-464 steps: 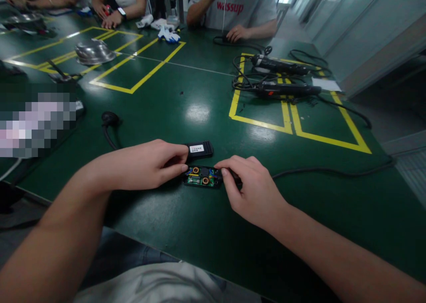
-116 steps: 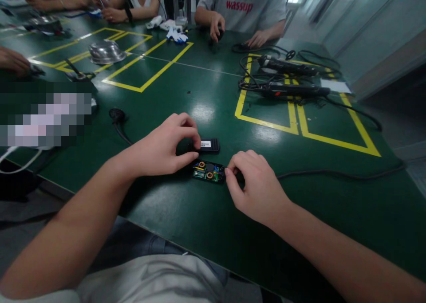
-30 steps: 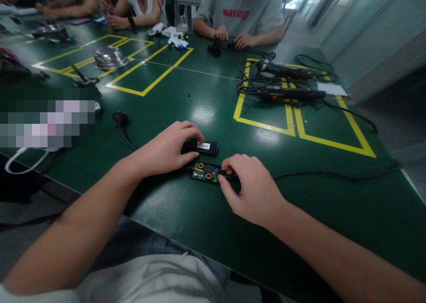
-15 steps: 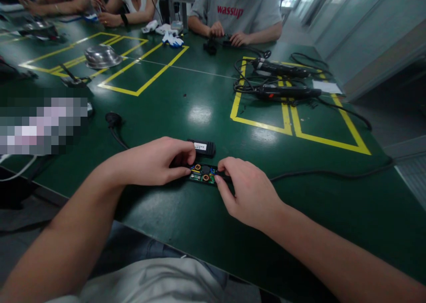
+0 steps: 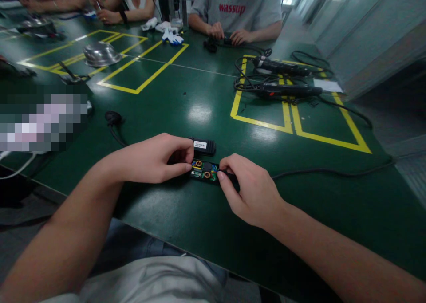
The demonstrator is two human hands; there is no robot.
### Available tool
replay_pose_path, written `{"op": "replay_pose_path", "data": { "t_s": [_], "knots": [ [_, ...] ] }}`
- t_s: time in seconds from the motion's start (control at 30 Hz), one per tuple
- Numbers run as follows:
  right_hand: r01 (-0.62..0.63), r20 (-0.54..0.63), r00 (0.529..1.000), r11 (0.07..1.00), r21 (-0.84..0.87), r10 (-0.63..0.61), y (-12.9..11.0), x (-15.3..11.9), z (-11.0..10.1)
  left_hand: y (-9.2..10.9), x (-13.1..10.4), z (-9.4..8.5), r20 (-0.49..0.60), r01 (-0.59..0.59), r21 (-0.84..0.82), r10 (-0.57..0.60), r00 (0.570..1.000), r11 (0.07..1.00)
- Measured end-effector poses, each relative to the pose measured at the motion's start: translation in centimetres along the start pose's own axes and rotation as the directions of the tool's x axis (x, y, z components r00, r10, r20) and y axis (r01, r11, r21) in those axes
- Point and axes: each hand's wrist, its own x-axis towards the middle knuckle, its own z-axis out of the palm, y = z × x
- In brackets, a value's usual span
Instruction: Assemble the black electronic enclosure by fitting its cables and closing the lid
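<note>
On the green table lies a small black case with a circuit board (image 5: 204, 170) in it, its copper coils and coloured wires facing up. My left hand (image 5: 159, 159) pinches the case's left end between thumb and fingers. At the opposite end, my right hand (image 5: 248, 185) grips the case where a black cable (image 5: 316, 172) comes out to the right. Just behind the case rests a ribbed black cover (image 5: 208, 147) with a white label. Both ends of the case are partly hidden by my fingers.
Two black corded tools (image 5: 288, 90) lie in yellow-taped areas at the right. A black plug (image 5: 113, 117) is left of my hands. A metal bowl (image 5: 101, 53) and white-blue gloves (image 5: 172, 37) are farther back. Across the table, a person in a grey shirt (image 5: 236, 10) handles a black part.
My right hand has shifted very slightly right along the case's end. Both hands keep their hold, and the cover stays behind the case.
</note>
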Motion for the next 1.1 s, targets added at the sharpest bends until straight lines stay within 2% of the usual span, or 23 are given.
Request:
{"op": "replay_pose_path", "data": {
  "t_s": [0.33, 0.53, 0.7, 1.0, 1.1],
  "knots": [
    [-0.001, 0.012, 1.000, 1.000, 0.015, 0.001, 0.03, 0.11, -0.02, 0.13, -0.11, -0.35, 0.007, 0.007, 0.006, -0.007, 1.000, 1.000],
    [-0.052, 0.049, 0.997, 0.998, -0.029, 0.054, 0.19, 0.06, 0.08, -0.02, -0.09, -0.14, 0.017, 0.033, 0.008, -0.033, 0.999, 0.999],
    [-0.081, 0.070, 0.994, 0.996, -0.030, 0.083, 0.08, 0.07, 0.09, -0.32, -0.13, -0.19, 0.020, 0.008, 0.005, -0.008, 1.000, 1.000],
    [-0.116, 0.052, 0.992, 0.992, -0.043, 0.118, 0.09, -0.08, 0.48, -0.27, -0.06, -0.20, -0.006, 0.015, 0.022, -0.015, 1.000, 1.000],
    [-0.081, 0.029, 0.996, 0.996, -0.048, 0.082, 0.16, 0.06, 0.49, -0.51, -0.09, -0.16, -0.009, 0.011, 0.010, -0.011, 1.000, 1.000]
  ]
}}
